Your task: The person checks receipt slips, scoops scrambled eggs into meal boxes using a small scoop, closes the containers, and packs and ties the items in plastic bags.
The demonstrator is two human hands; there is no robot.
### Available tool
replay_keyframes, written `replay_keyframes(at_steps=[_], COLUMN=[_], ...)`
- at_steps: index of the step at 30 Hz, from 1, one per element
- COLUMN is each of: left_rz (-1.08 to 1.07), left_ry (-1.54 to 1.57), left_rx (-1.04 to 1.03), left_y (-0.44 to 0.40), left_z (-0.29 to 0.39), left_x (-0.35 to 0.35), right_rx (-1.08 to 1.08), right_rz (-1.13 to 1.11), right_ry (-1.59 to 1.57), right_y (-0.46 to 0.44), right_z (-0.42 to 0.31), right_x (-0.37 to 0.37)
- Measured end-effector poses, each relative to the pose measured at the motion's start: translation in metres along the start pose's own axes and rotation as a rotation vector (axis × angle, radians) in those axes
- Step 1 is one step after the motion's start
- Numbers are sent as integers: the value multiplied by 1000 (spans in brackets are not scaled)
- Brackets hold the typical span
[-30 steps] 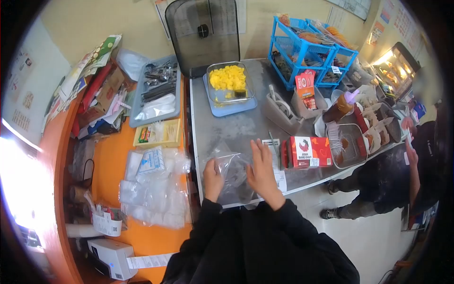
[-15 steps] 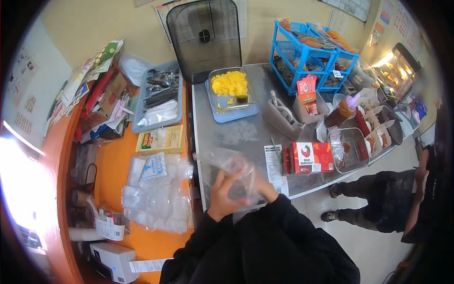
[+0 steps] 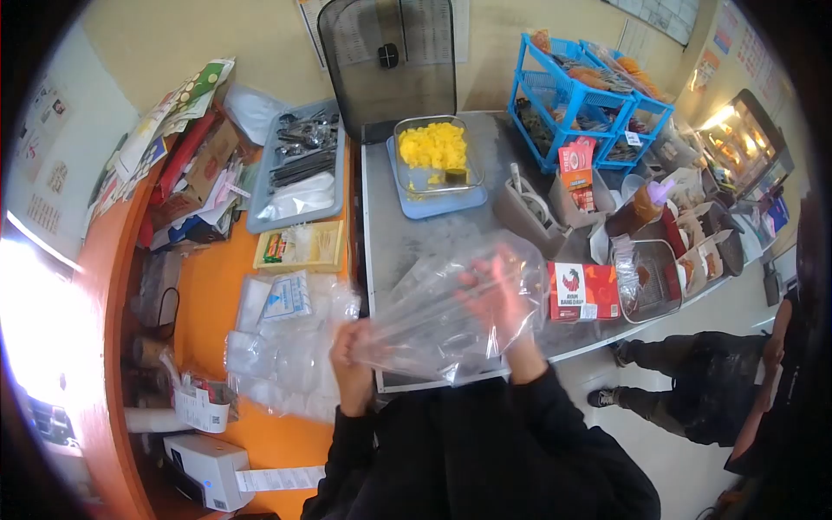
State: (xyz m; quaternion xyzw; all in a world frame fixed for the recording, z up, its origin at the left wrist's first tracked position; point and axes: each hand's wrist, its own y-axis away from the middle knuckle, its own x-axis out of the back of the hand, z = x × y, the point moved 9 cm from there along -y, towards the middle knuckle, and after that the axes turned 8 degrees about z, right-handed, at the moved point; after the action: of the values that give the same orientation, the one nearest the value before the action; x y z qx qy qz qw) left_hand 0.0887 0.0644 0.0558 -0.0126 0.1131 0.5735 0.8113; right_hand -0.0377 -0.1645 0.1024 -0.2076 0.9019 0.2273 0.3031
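Observation:
A clear plastic bag [image 3: 425, 322] is stretched between my two hands above the grey metal table. My left hand [image 3: 350, 360] is closed on the bag's left end. On the other side, my right hand [image 3: 496, 299] shows through the clear film with its fingers spread; whether it is inside the bag or behind it I cannot tell. Just right of that hand stands a red and white box [image 3: 582, 290]. A pile of clear plastic bags [image 3: 290, 368] lies on the orange counter, left of my left hand.
Behind the bag, a glass container of yellow food [image 3: 475, 178] rests on a blue lid. Blue tiered baskets [image 3: 563, 130], a sauce bottle [image 3: 637, 212] and a wire basket [image 3: 650, 308] stand to the right. A cutlery tray [image 3: 251, 212] is at left. Another person [image 3: 693, 373] stands at right.
My hands have moved apart, left hand leftward and right hand to the right, and the bunched plastic bag is now spread wide between them. The view has shifted slightly.

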Motion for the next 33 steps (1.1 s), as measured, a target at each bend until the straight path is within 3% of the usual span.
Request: replay_keyframes(at_steps=[1,3,6,9,10,12,14,16,18,19,21,24,27,29,30,33], left_rz=[-21,-58,103,161,-58,-547,-508,-759,-753,-794,-858,-690,-458,-838,-1005,-991], left_ry=[38,90,-317,-758,-580,-507,-626,-587,-1447,-1590,-1652,-1801,-1796,-1486,-1302,-1599], left_rx=[125,387,277,-644,-520,-550,-717,-168,-545,-794,-786,-816,-1240,-717,-456,-330], left_y=[5,19,42,77,80,64,7,-68,-116,-115,-95,-81,-70,-68,-55,-37], left_z=[-28,-97,-114,-5,-3,-6,-36,-134,-125,-95,-82,-86,-118,-137,-137,-107], left_x=[-5,-4,22,-15,-34,-93,-126,-118,-90,-85,-85,-101,-107,-107,-113,-119], right_rx=[3,345,546,315,285,338,402,452,452,437,332,190,53,-31,118,433], right_rz=[-25,-89,-462,-264,-258,-320,-385,-458,-422,-403,-409,-420,-443,-483,-463,-848], right_ry=[-170,572,1582,1743,1754,1774,1786,1806,1875,1904,2040,2203,2292,2337,2260,1515], right_y=[2,-42,-109,-50,-45,-50,-51,-42,-49,-49,-54,-70,-61,-61,-52,-1], right_z=[7,56,198,146,146,164,165,154,127,121,130,130,132,131,118,75], right_x=[-12,-5,51,30,30,43,48,59,87,99,112,108,86,85,75,32])
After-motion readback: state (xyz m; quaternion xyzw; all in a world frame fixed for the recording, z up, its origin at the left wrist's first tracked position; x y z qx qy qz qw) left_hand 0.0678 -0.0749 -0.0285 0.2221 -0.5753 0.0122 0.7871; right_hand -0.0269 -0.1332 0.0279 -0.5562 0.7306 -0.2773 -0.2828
